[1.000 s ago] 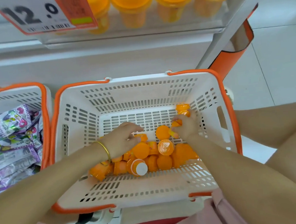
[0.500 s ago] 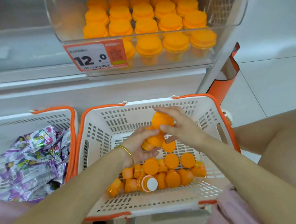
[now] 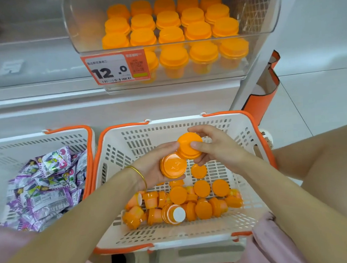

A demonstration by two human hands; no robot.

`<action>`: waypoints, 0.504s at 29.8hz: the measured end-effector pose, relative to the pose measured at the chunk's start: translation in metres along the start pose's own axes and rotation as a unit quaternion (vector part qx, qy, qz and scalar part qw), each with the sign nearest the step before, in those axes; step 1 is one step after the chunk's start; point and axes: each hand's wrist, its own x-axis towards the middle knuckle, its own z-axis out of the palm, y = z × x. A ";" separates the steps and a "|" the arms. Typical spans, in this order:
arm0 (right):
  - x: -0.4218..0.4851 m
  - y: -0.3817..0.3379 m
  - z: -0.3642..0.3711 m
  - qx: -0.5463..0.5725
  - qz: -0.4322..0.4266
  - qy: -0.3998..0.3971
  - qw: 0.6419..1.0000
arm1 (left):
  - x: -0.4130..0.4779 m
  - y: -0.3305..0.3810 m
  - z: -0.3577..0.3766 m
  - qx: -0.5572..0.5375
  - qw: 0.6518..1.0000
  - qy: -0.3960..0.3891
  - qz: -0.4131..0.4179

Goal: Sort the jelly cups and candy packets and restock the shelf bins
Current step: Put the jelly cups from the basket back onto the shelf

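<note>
The left hand [image 3: 150,165] curls round a lower jelly cup [image 3: 173,166], the cup's glossy top turned toward the camera. The right hand [image 3: 221,146] pinches an upper jelly cup [image 3: 190,145] between thumb and fingers. The two cups touch at their edges, just right of the frame's centre. A bangle [image 3: 139,174] sits on the left wrist.

A second ago both hands were down among the pile, fingers working through it. Now each has come up with one cup, held above the floor of the white basket [image 3: 178,121]. The view has also tipped up, so the shelf bin [image 3: 83,30] fills the top of the frame.

Below the hands, the loose jelly cups [image 3: 186,204] lie jumbled in the lower middle, some on their sides. At the left edge a second basket [image 3: 35,136] holds the purple candy packets [image 3: 45,187], kept apart from the cups. The bin above carries neat rows of orange cups behind a price tag [image 3: 110,69], with bare room on its left side.

The picking step looks done for this pair, and placing them upright in the bin seems next. Many cups remain, so restocking is far from finished.
</note>
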 end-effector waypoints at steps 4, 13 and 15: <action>0.005 0.003 0.002 -0.022 -0.015 -0.032 0.999 | 0.005 -0.003 0.009 0.053 0.998 0.037 -0.024; 0.043 0.101 -0.023 -0.285 0.140 0.121 0.940 | 0.022 -0.012 -0.010 0.041 0.983 0.169 -0.054; 0.042 0.152 -0.025 -0.430 0.183 0.031 0.884 | 0.024 -0.016 -0.014 0.028 0.981 0.182 -0.065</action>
